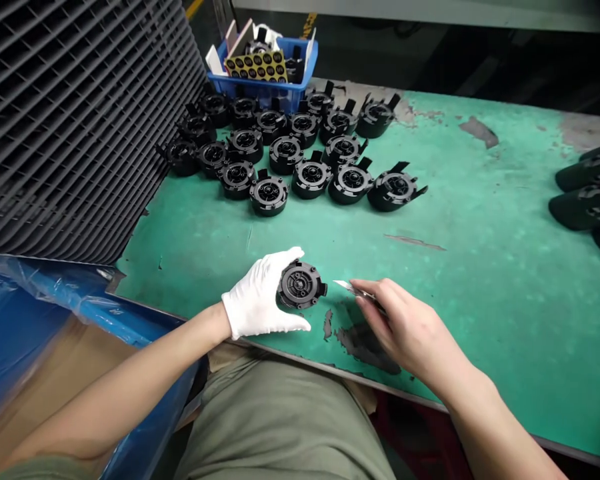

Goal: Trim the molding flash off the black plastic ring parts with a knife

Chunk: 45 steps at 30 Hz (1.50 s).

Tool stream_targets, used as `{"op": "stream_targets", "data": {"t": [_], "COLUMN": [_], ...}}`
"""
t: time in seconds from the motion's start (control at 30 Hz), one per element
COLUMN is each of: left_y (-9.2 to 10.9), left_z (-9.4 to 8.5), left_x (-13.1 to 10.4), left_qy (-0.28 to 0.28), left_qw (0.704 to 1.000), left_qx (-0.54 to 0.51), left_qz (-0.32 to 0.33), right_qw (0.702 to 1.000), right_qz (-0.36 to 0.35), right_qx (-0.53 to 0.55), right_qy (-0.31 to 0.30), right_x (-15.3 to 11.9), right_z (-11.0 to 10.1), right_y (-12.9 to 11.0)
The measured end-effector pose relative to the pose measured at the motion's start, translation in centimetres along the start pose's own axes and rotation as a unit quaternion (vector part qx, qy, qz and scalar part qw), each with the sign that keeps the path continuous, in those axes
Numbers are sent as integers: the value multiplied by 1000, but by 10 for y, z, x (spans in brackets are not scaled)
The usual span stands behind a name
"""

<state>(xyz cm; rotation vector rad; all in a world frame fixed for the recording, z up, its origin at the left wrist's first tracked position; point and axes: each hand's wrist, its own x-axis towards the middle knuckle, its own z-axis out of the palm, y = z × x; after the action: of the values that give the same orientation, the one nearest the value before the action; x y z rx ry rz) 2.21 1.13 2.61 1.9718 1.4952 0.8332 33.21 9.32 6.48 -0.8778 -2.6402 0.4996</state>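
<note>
My left hand, in a white glove, curves around the left side of a round black plastic housing. Its fingers are at the housing's upper edge, while the thumb stretches out below with a gap to it. The housing's ribbed round face points up, and a small tab sticks out on its right. Bare, my right hand is closed on a craft knife. The pointed blade faces left, a short way from the housing's tab and apart from it. The palm hides part of the handle.
Several similar black housings stand in rows farther back on the green table. Behind them is a blue bin with a yellow sticker sheet. Stacked black grilles rise at left; black cylindrical parts stand at right.
</note>
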Motion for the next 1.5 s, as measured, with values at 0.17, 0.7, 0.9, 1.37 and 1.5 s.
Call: {"op": "stream_targets", "data": {"t": [0.17,0.7,0.9,1.37,1.5], "left_y": [-3,-4,-15,17,11], "left_z": [5,-9,-27,21,11], "left_x": [9,18,16,33,37], "left_qy": [-13,-86,-8,109,56], "left_qw": [999,995,994,977,989], "left_qx": [41,-30,-106,-19,-15], "left_qz": [18,-45,3,-183,-136], "right_qw": [1000,999,998,993,987], "right_qz": [-19,-30,4,-69,-81], "right_qx": [-24,18,37,-91,-135], "right_qy": [7,26,41,-5,-25], "right_x": [5,12,13,42,38], "right_z": [5,-7,-9,-1,-3], "right_y": [-8,-4,4,4,4]}}
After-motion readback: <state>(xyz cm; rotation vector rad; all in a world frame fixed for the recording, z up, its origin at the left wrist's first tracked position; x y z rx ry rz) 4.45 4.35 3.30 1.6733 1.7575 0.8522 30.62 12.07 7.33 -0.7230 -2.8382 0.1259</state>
